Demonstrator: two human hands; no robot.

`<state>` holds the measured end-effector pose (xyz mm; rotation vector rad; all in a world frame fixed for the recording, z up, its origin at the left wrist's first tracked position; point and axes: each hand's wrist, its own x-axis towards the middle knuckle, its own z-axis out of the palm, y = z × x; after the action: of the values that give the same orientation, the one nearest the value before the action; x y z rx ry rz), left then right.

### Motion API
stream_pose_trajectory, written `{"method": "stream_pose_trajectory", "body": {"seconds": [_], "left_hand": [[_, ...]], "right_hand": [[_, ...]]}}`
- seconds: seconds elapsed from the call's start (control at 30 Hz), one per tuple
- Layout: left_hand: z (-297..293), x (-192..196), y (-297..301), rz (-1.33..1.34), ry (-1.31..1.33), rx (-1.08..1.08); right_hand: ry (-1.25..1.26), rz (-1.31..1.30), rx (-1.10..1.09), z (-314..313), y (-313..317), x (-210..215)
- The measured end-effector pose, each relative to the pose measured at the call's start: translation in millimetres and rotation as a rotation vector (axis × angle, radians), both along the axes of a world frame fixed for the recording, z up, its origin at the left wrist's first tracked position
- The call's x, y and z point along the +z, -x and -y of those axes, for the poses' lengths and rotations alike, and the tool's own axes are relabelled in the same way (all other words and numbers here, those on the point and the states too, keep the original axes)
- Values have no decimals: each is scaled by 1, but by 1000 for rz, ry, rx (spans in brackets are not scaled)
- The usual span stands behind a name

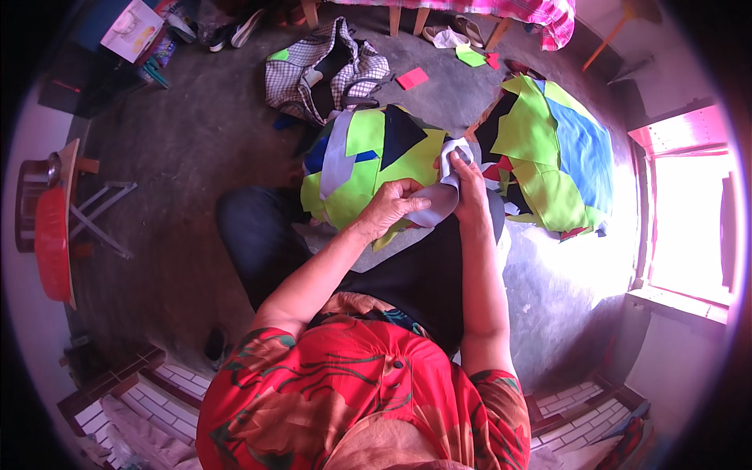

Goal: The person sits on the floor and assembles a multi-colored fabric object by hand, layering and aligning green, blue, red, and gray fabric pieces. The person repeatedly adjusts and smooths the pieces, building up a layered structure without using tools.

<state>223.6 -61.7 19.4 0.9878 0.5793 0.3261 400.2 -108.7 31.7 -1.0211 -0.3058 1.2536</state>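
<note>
A pale grey-lavender piece of cloth (440, 202) is stretched between my hands above my lap. My left hand (389, 208) pinches its left edge between thumb and fingers. My right hand (470, 186) grips the other side, with the thumb on a folded-up part near the top. Just beyond them lies a heap of fabric scraps (352, 197), mostly lime green with black, blue and lavender pieces. A second heap of scraps (540, 186), lime green and blue, sits to the right of my right hand. The fingertips under the cloth are partly hidden.
A checked bag (286, 82) lies open behind the near heap. Red (412, 77) and green scraps (470, 55) lie on the floor near shoes. At left, a red basin (52, 243) stands by a folding-legged stand (102, 205). A bright window (693, 223) is at right.
</note>
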Motion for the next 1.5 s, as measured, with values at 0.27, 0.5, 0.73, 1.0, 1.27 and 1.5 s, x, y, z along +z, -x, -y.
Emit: {"method": "stream_pose_trajectory", "body": {"seconds": [0.27, 0.5, 0.73, 1.0, 1.27, 1.5], "left_hand": [[-11, -10, 21, 57, 103, 111], [-17, -27, 25, 64, 191, 234], [-29, -12, 4, -34, 93, 304], [-58, -12, -27, -178, -53, 210], [-88, 28, -92, -156, -65, 139], [-111, 89, -144, 114, -104, 68]], "right_hand": [[-27, -106, -270, 6, -6, -6], [3, -107, -454, 10, -18, -23], [91, 74, -409, 11, -17, -14], [161, 251, -494, 12, -22, 6], [120, 115, -532, 18, -30, 14], [72, 50, -499, 18, -44, 19]]}}
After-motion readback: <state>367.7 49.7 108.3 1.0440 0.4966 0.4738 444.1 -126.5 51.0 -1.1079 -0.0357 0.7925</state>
